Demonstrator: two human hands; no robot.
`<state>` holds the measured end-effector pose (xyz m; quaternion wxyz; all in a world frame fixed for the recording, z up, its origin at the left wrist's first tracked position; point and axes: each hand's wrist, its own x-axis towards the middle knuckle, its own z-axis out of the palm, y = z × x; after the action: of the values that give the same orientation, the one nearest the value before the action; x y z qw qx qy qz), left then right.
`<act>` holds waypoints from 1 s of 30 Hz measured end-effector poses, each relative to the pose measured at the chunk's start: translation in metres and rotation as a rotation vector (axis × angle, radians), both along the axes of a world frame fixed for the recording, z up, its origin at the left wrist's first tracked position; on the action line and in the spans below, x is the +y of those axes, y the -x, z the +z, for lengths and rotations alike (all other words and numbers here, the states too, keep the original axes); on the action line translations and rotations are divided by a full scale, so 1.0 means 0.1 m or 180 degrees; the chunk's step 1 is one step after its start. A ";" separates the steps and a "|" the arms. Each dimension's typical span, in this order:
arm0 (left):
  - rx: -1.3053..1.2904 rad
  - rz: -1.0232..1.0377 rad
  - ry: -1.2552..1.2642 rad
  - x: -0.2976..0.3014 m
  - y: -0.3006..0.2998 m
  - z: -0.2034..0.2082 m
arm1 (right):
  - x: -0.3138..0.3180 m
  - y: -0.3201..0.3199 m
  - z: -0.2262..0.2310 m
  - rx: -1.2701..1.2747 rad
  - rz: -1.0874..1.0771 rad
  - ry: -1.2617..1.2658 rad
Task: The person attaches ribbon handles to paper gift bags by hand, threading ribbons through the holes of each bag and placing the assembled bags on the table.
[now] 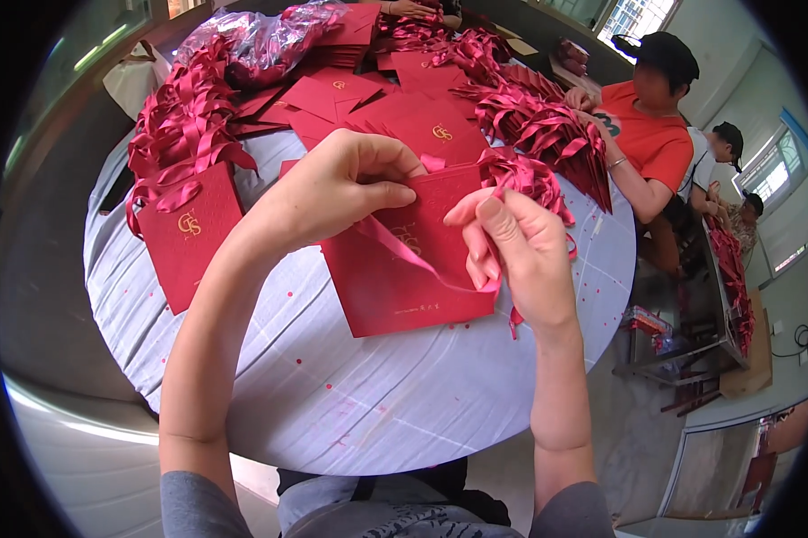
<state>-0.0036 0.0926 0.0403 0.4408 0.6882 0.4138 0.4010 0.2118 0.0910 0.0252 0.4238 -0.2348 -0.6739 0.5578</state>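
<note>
A flat red paper gift bag (382,300) with gold print lies tilted in front of me. At its top edge, my left hand (332,184) is closed, thumb and fingers pinching the rim; whether ribbon is also in that pinch is hidden. From there a pink ribbon (408,254) hangs in a loop across the bag's face to my right hand (521,251). The right fingers are curled in and pinch the ribbon near the bag's right edge. Behind both hands lies a stack of similar red bags (404,121).
Finished-looking bags with ribbon handles (184,134) pile up at left, and another ribboned row (547,125) at right. A clear plastic bundle (251,45) sits at the back. The round table has a pale cloth (350,430). A person in an orange shirt (646,134) works at right.
</note>
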 end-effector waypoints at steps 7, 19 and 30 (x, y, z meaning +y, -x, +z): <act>-0.0037 0.0055 0.0026 -0.02 -0.05 0.00 | -0.11 0.02 0.02 -0.0595 -0.0178 -0.0029; 0.0176 0.0194 -0.0301 -0.11 -0.15 -0.01 | -0.12 0.11 -0.06 -0.1019 -0.0722 -0.0163; 0.0575 0.0356 -0.0909 -0.22 -0.26 0.05 | -0.15 0.09 -0.04 -0.0545 -0.0682 0.0581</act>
<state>0.0228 0.0709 0.0452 0.2766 0.7530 0.4283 0.4161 0.2031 0.0762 0.0211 0.3988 -0.3896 -0.6252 0.5462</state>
